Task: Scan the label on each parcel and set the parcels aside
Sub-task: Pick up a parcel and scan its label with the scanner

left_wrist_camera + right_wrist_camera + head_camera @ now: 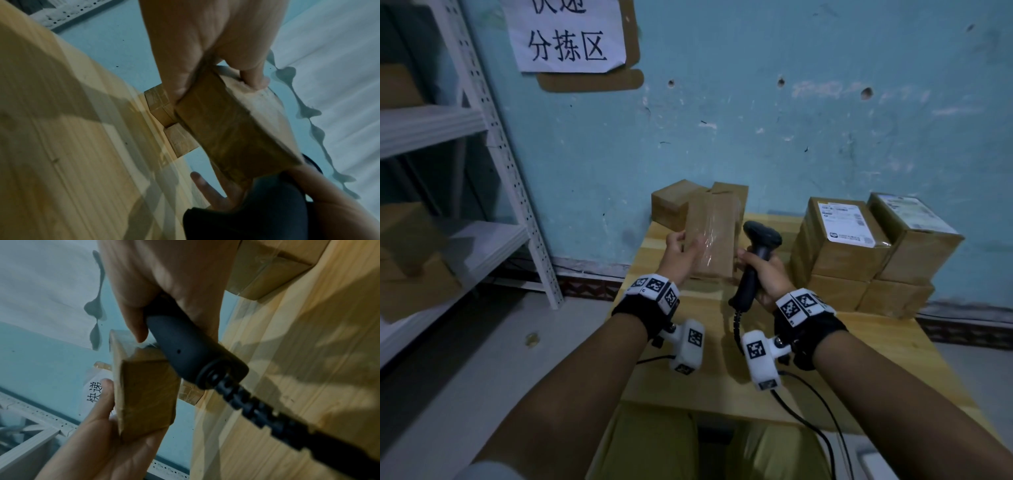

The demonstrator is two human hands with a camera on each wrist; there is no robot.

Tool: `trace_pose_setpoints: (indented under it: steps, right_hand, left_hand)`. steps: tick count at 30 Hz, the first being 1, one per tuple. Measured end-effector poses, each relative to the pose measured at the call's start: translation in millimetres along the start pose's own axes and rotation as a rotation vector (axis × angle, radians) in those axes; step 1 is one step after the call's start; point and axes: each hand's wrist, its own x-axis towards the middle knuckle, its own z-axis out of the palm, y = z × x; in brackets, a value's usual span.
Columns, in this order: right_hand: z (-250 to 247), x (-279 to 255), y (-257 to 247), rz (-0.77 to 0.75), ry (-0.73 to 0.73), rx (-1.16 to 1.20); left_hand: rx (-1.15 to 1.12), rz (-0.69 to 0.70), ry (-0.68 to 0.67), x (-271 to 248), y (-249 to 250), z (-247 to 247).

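My left hand (683, 251) grips a flat brown cardboard parcel (714, 236) wrapped in clear tape and holds it upright above the wooden table (702, 370); no label shows on the face towards me. In the left wrist view the thumb and fingers (254, 76) clamp the parcel (232, 129) across its narrow sides. My right hand (763, 270) grips the handle of a black barcode scanner (758, 253) just right of the parcel, its head beside the parcel's right edge. The right wrist view shows the scanner handle (189, 347) with its coiled cable and the parcel (146, 395) close together.
Two brown parcels (674, 204) lie at the table's far left edge behind the held one. Stacked boxes with white labels (849, 240) fill the far right corner. A white metal shelf (493, 144) with boxes stands left. The scanner cable (811, 418) trails off the front edge.
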Motion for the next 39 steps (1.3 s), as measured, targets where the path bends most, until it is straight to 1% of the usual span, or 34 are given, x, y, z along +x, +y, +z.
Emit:
trace_pose_setpoints:
  steps: [6, 10, 13, 18, 23, 28, 30, 32, 35, 37, 39]
  right_hand:
    - [4, -4, -1, -0.085, -0.044, -0.043]
    - [5, 0, 3, -0.083, 0.011, -0.089]
    - [5, 1, 4, -0.070, 0.054, -0.067]
    - [6, 1, 0, -0.043, 0.021, -0.042]
    - [7, -1, -2, -0.029, -0.006, -0.035]
    - [8, -3, -2, 0.028, -0.066, -0.018]
    - [10, -3, 0, 0.044, -0.102, -0.003]
    - [12, -3, 2, 0.034, -0.108, -0.028]
    - [14, -2, 3, 0.005, -0.050, -0.077]
    - [13, 1, 5, -0.022, -0.012, -0.095]
    - [12, 2, 7, -0.028, 0.014, -0.110]
  left_hand:
    - [0.048, -0.086, -0.086, -2, -2, 0]
    - [0.066, -0.090, -0.077, -4, 2, 1]
    - [0.054, -0.087, -0.070, -1, 4, 2]
    - [-0.020, -0.089, -0.017, 4, 5, 6]
    - [-0.157, -0.120, -0.049, 6, 1, 6]
    - [-0.377, -0.171, -0.051, 4, -2, 0]
    - [-0.417, -0.179, -0.067, 2, -3, 0]
    - [-0.435, -0.191, -0.095, 0, -3, 1]
    - [-0.444, -0.202, -0.079, -1, -3, 1]
    - [-0.438, -0.172, -0.061, 1, -3, 1]
    - [-0.415, -0.133, -0.078, 1, -1, 1]
